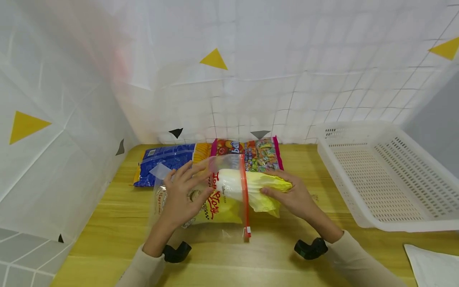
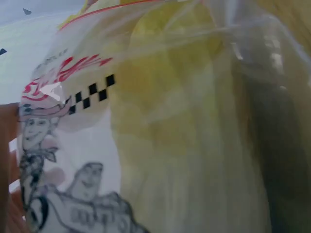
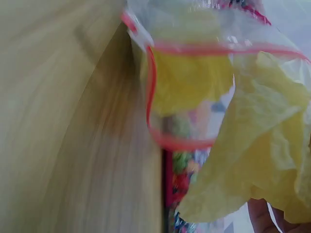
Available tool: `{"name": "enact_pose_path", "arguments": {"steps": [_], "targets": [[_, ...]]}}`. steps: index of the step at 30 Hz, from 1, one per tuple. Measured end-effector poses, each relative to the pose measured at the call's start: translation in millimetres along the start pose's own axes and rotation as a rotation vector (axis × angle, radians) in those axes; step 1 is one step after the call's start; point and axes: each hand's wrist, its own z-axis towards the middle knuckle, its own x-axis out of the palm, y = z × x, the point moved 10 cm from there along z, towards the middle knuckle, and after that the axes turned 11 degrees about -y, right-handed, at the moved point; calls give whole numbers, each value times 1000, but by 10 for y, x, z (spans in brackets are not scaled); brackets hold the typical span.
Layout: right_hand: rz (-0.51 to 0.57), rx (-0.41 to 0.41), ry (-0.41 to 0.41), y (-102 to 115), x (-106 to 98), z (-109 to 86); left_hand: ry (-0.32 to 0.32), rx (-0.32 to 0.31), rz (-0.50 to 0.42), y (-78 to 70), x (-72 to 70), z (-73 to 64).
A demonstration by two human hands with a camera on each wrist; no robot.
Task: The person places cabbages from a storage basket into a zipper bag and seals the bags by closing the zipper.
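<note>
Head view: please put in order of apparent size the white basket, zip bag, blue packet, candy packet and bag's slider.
1. White basket
2. Zip bag
3. Blue packet and candy packet: look alike, both partly covered, so unranked
4. Slider

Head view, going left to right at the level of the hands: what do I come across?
Left hand → red zip strip of the clear bag → right hand → white plastic basket.

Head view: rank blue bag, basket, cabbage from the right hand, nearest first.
1. Cabbage: in the right hand, held by its leafy end.
2. Basket: to that hand's right.
3. Blue bag: to its left, toward the back wall.
</note>
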Motion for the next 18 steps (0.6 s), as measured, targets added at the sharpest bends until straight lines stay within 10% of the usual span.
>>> {"name": "enact_pose_path", "arguments": {"steps": [18], "targets": [[32,-72,-4,153,-17,-7,-74,43,-2,-72,-39,-2]]}}
